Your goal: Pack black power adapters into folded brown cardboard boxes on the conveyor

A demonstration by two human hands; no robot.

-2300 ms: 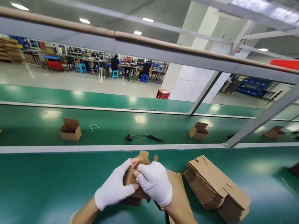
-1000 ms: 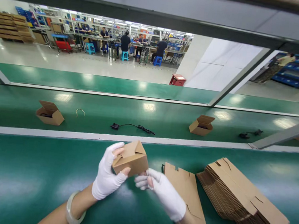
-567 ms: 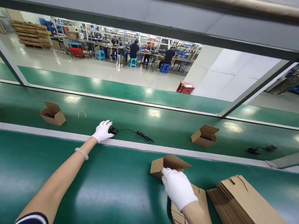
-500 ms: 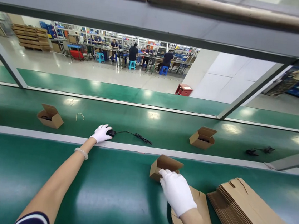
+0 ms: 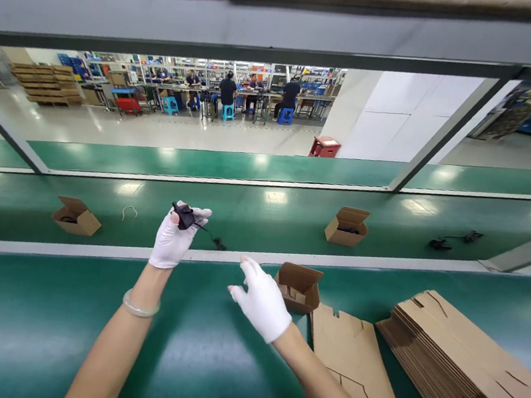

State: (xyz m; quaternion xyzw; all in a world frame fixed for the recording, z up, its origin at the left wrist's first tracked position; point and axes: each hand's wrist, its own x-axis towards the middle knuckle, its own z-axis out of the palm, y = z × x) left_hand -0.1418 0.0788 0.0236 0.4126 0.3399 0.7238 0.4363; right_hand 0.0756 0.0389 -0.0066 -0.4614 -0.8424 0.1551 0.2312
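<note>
My left hand [image 5: 173, 238] gripping black adapter [image 5: 185, 216] tight, cord [image 5: 215, 242] dangling. My right hand [image 5: 261, 301] holding nothing, fingers spreading wide, just beside open cardboard box [image 5: 297, 287].

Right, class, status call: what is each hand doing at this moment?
Left hand gripping black corded adapter. Right hand open, empty, beside open carton. Flat carton blank next to it.
</note>
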